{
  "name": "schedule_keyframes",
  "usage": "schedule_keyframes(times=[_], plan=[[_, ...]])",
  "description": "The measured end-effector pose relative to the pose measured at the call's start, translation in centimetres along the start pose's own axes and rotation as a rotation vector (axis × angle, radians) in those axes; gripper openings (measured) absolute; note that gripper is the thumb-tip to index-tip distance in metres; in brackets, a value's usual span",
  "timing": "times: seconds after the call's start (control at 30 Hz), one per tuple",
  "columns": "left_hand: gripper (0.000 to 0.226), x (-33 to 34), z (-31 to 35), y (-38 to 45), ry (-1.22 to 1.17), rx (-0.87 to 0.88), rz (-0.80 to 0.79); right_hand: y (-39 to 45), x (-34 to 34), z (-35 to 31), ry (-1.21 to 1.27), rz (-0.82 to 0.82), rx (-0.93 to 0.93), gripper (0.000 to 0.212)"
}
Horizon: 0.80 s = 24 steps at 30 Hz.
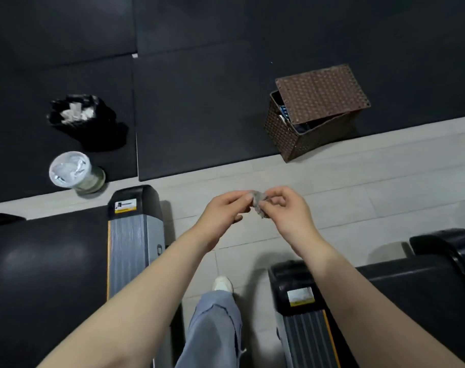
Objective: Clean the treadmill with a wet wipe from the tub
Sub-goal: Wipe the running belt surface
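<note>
Black mats — bin, basket

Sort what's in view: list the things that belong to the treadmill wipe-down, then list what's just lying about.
Belongs to the job:
- wet wipe, greyish and crumpled, pinched by left hand and right hand
- wipe tub, open, on the floor
- treadmill at left
- bin bag holding used wipes

Lying about:
- wicker basket, lid ajar
- second treadmill at right
</note>
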<state>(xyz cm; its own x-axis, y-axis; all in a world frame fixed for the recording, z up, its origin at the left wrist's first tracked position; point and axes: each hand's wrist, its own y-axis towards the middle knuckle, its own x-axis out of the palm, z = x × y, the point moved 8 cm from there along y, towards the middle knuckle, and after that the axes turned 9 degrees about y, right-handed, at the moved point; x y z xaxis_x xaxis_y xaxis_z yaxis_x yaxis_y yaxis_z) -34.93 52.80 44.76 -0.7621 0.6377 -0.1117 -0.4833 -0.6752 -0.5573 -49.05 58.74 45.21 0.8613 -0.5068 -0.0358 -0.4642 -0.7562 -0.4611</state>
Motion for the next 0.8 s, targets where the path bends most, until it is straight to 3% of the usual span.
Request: schedule_keyframes(times=[0.2, 0.43, 0.63, 0.8], plan=[[0.019, -9.9, 6.0, -0.8, 0.066, 0.102, 0.061, 1.6, 9.1, -6.4, 0.123, -0.037, 0.026, 0.011], [0.008, -20.9, 9.3, 0.2, 0.147, 0.116, 0.364, 4.1, 20.1, -13.4, 0.099, -0.219, 0.024, 0.027], [0.017, -31.1, 10.8, 4.2, 0.258, 0.037, 0.515, 10.8, 28.2, -17.8, -0.205, -0.417, -0.035, 0.025], [0.017, -39.5, 10.2, 8.6, 0.328, -0.153, 0.624, 19.5, 33.7, -21.7, -0.418, -0.476, -0.025, 0.027]])
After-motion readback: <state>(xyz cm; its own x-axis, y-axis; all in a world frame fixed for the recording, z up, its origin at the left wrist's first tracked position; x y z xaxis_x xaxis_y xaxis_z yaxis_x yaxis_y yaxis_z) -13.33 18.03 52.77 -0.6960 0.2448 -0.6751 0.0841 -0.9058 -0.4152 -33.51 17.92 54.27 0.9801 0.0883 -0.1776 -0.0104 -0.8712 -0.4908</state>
